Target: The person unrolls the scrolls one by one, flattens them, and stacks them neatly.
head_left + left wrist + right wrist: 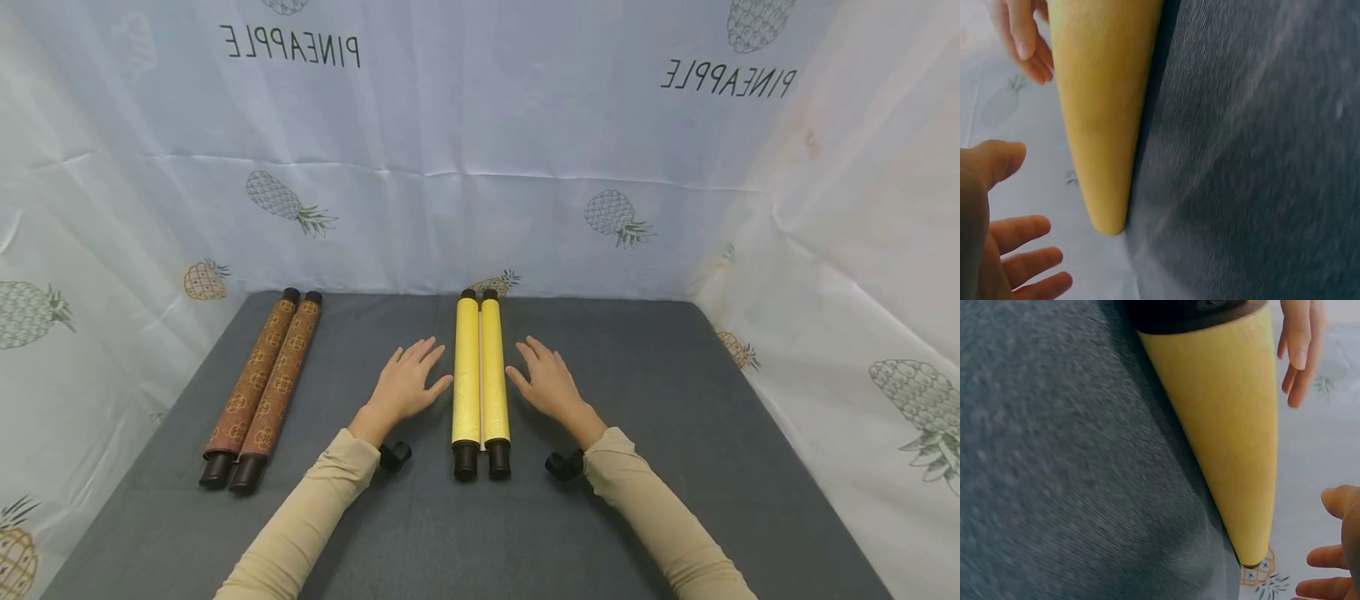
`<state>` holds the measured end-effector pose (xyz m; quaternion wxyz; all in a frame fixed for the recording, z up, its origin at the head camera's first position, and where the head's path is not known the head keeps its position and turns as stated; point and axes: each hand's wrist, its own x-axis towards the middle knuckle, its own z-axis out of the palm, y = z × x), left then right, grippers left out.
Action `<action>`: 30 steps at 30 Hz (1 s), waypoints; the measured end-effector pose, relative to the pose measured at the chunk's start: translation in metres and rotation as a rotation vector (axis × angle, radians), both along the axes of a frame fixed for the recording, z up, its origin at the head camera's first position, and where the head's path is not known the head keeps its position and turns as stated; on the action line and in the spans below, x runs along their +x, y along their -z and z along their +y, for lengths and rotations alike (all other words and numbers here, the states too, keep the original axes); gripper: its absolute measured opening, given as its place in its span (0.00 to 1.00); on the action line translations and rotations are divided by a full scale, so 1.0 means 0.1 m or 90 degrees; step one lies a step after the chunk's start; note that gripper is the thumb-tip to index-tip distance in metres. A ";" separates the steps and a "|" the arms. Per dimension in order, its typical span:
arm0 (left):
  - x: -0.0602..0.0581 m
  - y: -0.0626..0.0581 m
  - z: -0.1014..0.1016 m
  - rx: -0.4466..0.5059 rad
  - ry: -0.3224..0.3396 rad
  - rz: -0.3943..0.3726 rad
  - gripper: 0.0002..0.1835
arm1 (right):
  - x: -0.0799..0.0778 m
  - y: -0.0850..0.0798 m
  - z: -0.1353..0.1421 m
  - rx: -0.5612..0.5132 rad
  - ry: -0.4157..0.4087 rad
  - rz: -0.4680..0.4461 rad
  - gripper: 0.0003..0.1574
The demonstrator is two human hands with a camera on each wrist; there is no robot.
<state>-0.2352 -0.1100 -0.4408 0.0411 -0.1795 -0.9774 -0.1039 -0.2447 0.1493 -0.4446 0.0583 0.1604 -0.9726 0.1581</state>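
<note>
A yellow scroll (467, 375), rolled up from both ends into two parallel rolls with dark end knobs, lies lengthwise at the middle of the table. My left hand (407, 383) is just left of it, fingers spread and nothing held. On the other side, my right hand (549, 385) also has its fingers extended, apart from the scroll. The left wrist view shows the scroll's yellow side (1104, 112) beyond my thumb and fingers (1032, 231). In the right wrist view, one yellow roll (1229, 425) with a dark knob runs beside my fingers (1329, 556).
A brown patterned scroll (258, 392), likewise in two rolls with dark knobs, lies at the table's left side. The dark grey table (637, 383) meets a white pineapple-print curtain (480, 125) at its back and sides. A black strap device sits under each wrist.
</note>
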 end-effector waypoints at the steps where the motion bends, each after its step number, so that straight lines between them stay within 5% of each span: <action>1: 0.00 0.01 0.02 -0.003 0.006 -0.005 0.35 | 0.01 0.01 -0.01 -0.002 -0.004 -0.004 0.37; 11: 0.09 0.05 0.15 0.028 0.073 -0.037 0.43 | 0.07 0.09 -0.12 -0.016 -0.042 -0.047 0.42; 18: 0.10 0.10 0.23 0.004 0.075 -0.082 0.43 | 0.12 0.14 -0.18 -0.007 -0.053 -0.081 0.47; 30: 0.12 0.09 0.21 -0.006 0.094 -0.078 0.42 | 0.15 0.15 -0.19 -0.010 -0.076 -0.059 0.44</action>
